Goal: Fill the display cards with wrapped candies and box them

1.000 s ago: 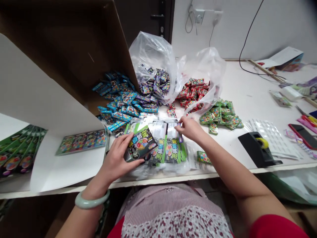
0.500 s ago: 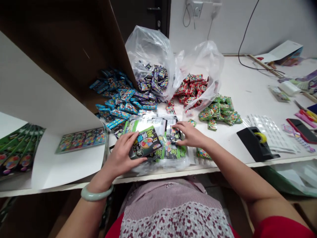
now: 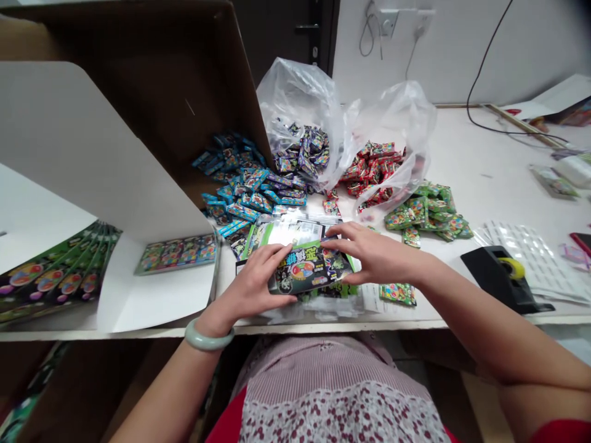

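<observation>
Both of my hands hold one green and black printed pouch [image 3: 305,271] just above the near table edge. My left hand [image 3: 257,284] grips its left end, thumb underneath. My right hand [image 3: 375,253] closes over its right end. Under the pouch lies a stack of similar pouches and clear wrappers [image 3: 290,232]. Behind them are loose piles of small candy packs: blue [image 3: 240,184], purple in a clear bag [image 3: 302,154], red in a second clear bag [image 3: 372,169], and green [image 3: 427,212].
A large cardboard box [image 3: 152,92] with a white flap [image 3: 92,166] stands at the left, with printed green cards [image 3: 50,277] beside it. A black tape dispenser [image 3: 501,277] and a sticker sheet [image 3: 530,252] lie at the right. One green pack [image 3: 398,293] lies near my right wrist.
My right hand came back from the far side of the stack and closed on the right end of the pouch. The pouch turned level between both hands. The view shifted slightly left.
</observation>
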`<action>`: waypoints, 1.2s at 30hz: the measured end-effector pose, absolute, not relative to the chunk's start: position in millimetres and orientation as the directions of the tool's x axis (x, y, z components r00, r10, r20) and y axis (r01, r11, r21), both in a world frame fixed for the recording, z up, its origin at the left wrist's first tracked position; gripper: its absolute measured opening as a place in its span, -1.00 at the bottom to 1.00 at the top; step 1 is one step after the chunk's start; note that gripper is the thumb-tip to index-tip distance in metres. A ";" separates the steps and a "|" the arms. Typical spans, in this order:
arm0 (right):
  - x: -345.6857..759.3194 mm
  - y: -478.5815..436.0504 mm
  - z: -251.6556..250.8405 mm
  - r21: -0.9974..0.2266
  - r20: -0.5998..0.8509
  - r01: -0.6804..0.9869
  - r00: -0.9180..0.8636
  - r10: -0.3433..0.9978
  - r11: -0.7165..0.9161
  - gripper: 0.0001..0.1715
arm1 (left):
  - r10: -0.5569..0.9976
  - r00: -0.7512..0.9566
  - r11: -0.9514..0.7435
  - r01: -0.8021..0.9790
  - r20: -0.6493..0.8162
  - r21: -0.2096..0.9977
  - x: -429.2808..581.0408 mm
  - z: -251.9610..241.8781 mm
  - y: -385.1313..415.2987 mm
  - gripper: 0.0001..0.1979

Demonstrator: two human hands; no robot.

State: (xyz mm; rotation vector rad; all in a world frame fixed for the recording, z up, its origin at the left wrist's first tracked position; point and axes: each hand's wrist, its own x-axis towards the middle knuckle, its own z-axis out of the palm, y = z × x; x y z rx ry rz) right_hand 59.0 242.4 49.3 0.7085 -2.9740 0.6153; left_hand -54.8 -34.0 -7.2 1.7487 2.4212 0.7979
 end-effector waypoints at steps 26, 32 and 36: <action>22.3 215.3 6.9 -0.734 0.278 -0.281 -0.955 -0.104 0.618 -0.63 | 0.793 -0.529 0.347 0.800 0.302 0.490 -48.0 -8.2 -48.1 0.02; -107.6 242.6 -21.3 -0.574 0.157 -0.025 -0.984 0.080 0.819 -0.65 | 0.733 -0.600 0.394 0.760 0.322 0.517 -55.7 -2.1 -64.5 0.02; -146.1 236.8 -34.0 -0.582 0.180 -0.080 -0.983 0.032 0.810 -0.66 | 0.692 -0.647 0.456 0.736 0.321 0.500 -58.9 -6.3 -80.3 0.08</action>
